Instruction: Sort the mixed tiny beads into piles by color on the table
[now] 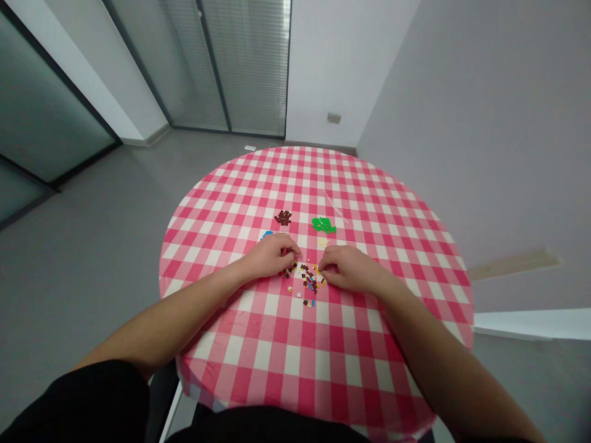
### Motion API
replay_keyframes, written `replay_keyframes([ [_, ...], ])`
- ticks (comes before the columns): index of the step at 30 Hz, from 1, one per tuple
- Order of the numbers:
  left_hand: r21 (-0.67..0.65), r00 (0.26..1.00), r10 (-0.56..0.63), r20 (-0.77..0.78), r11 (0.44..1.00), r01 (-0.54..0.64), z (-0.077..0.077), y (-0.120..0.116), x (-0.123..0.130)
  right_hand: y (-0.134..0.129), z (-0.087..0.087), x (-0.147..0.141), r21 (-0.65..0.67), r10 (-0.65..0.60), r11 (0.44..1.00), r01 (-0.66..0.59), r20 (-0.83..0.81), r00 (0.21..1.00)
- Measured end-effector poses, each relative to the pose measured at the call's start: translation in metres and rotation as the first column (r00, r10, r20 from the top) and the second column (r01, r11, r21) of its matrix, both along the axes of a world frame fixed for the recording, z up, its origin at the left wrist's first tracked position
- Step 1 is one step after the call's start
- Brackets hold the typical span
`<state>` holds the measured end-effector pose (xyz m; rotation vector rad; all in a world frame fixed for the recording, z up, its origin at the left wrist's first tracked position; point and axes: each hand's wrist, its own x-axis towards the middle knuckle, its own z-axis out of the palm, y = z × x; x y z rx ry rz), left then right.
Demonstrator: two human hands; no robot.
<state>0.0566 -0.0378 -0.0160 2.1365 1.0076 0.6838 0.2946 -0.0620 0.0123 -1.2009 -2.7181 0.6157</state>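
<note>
L hand (pixel 276 253): fingers curled in, narrow gap btwn thumb & index, low over the mix; can't tell if anything's pinched. R hand (pixel 345 266): also curled, fingertips nearly together at the mix's 2–3 o'clock side; can't tell if a pc is held. Mixed pcs (pixel 310 280) (mostly dk brown, w/ some blue, yellow & white bits) lie loose btwn & just below the hands; a few more brown ones sit right by L hand's fingertips.

Clock from the mix, 12 = far edge: small cluster (pixel 308 303) at 6, brown, pale & blue side by side; single white pc (pixel 299 295) at 7–8. Blue pcs (pixel 266 235) at 10–11, just past L hand, partly hidden by it. Dk brown pile (pixel 283 218) at 11. Cream pcs (pixel 322 243) at 12–1, nr R hand; green pile (pixel 324 225) just beyond, same direction.

All on a rounded tabletop (pixel 300 375) w/ pink/white check cover. Further out: black sleeve (pixel 92 400) at 7–8, grey floor (pixel 106 234) at 9, glass partition (pixel 253 67) at 11, wall plate (pixel 333 118) approx 12, plain wall (pixel 484 141) at 2.
</note>
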Motion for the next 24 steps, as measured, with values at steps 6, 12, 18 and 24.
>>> replay_keyframes([
  [6,0.019,1.000,-0.010,-0.003,1.000,0.010,0.000,0.001,-0.001,0.001,-0.006,0.002,-0.039,-0.210,0.978,0.207,-0.282,0.936],
  [12,0.023,1.000,0.004,-0.001,1.000,-0.004,0.001,0.000,-0.001,0.006,-0.019,0.007,-0.172,-0.298,0.954,0.244,-0.588,0.752],
  [18,0.025,1.000,0.000,-0.003,1.000,0.000,0.000,0.001,0.000,0.008,-0.021,0.005,-0.309,-0.342,0.937,0.160,-0.732,0.589],
  [24,0.020,1.000,0.000,-0.005,1.000,0.000,-0.001,0.001,0.000,0.007,-0.019,0.004,-0.374,-0.369,0.922,0.101,-0.770,0.520],
])
